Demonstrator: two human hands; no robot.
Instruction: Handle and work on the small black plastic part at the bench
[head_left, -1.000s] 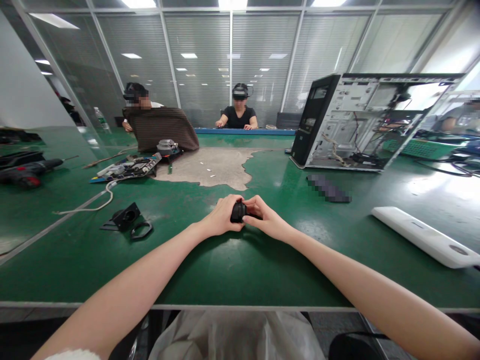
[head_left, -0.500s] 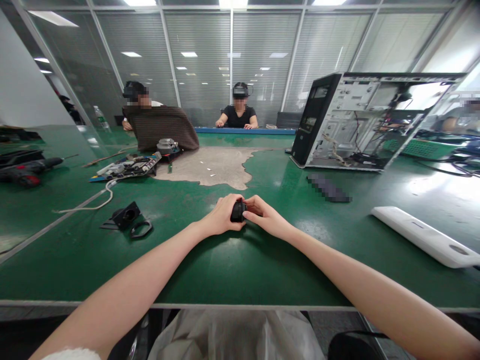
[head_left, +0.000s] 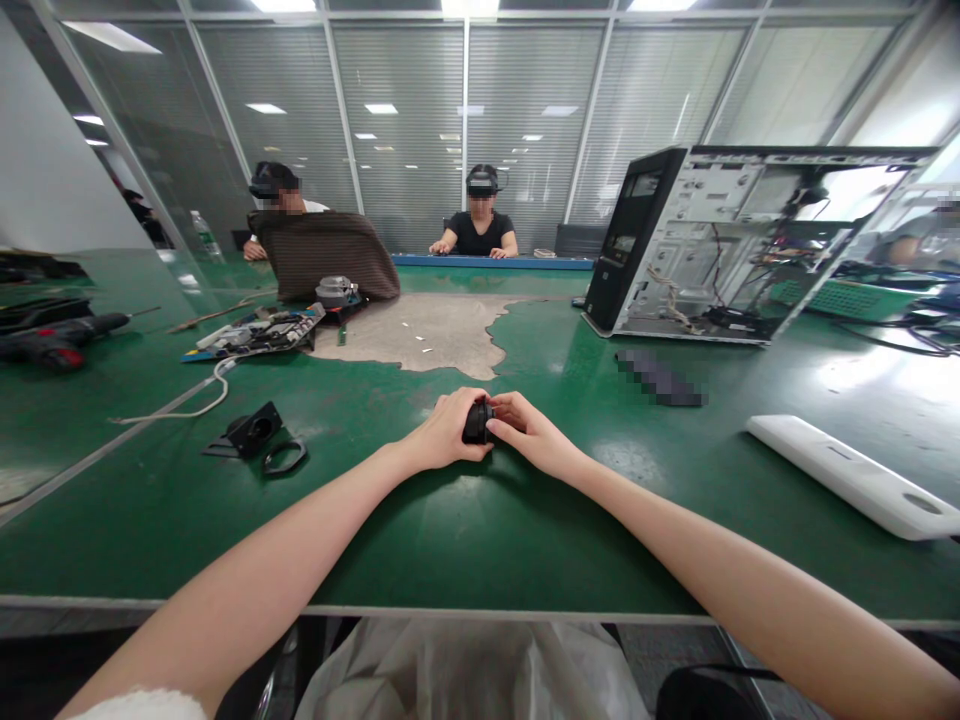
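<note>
A small black rounded part [head_left: 477,425], perhaps a lens-like piece, is held just above the green table in front of me. My left hand [head_left: 444,430] wraps round it from the left, thumb below and fingers over the top. From the right, the fingertips and thumb of my right hand [head_left: 527,430] close on its right end. Fingers cover much of the part, so its full shape is hidden. To the left lie a black angular bracket [head_left: 255,430] with a round opening and a black ring [head_left: 285,457] beside it.
An open computer case [head_left: 637,245] stands at the right rear, with a blurred dark object [head_left: 660,378] before it. A long white plastic piece [head_left: 847,475] lies at right. Leftward are circuit boards [head_left: 259,333], a white cable [head_left: 187,412] and a drill [head_left: 60,340]. Two people sit across.
Both hands keep their hold on the black part, with hardly any movement. The whole view has shifted very slightly.
</note>
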